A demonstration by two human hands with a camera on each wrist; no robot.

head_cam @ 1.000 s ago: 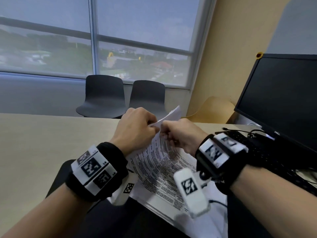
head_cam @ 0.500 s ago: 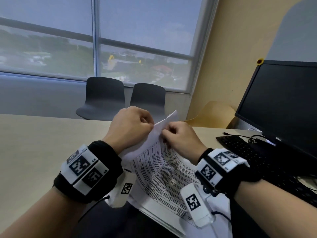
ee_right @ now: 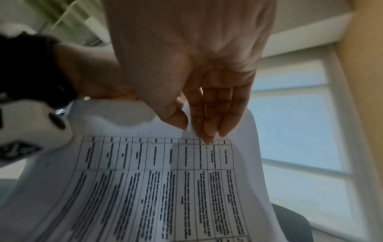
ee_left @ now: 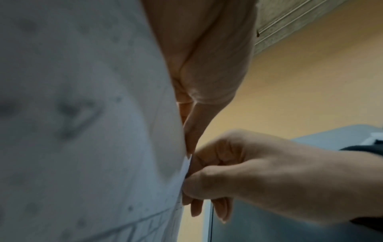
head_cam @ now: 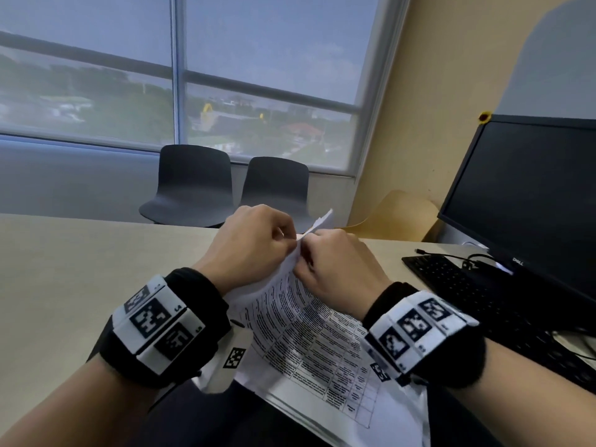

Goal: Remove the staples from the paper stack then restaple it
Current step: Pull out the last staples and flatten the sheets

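The paper stack (head_cam: 306,333), printed with a table, is lifted at its top corner, which curls up between both hands. My left hand (head_cam: 288,235) grips the sheets at that corner from the left, fingers curled. My right hand (head_cam: 306,258) pinches the paper's edge right beside it. In the left wrist view the right hand (ee_left: 187,178) has thumb and forefinger closed on the edge of the paper (ee_left: 82,114). The right wrist view shows my fingertips (ee_right: 207,134) on the top margin of the paper (ee_right: 165,180). No staple shows clearly.
A black keyboard (head_cam: 451,285) and a dark monitor (head_cam: 529,201) stand at the right, with a cable beside them. The beige table (head_cam: 80,269) stretches left. Two black chairs (head_cam: 193,185) stand by the window beyond it.
Both hands stay at the paper's top corner. The right wrist has turned and dropped, and its fingers have shifted closer against the left hand on the edge.
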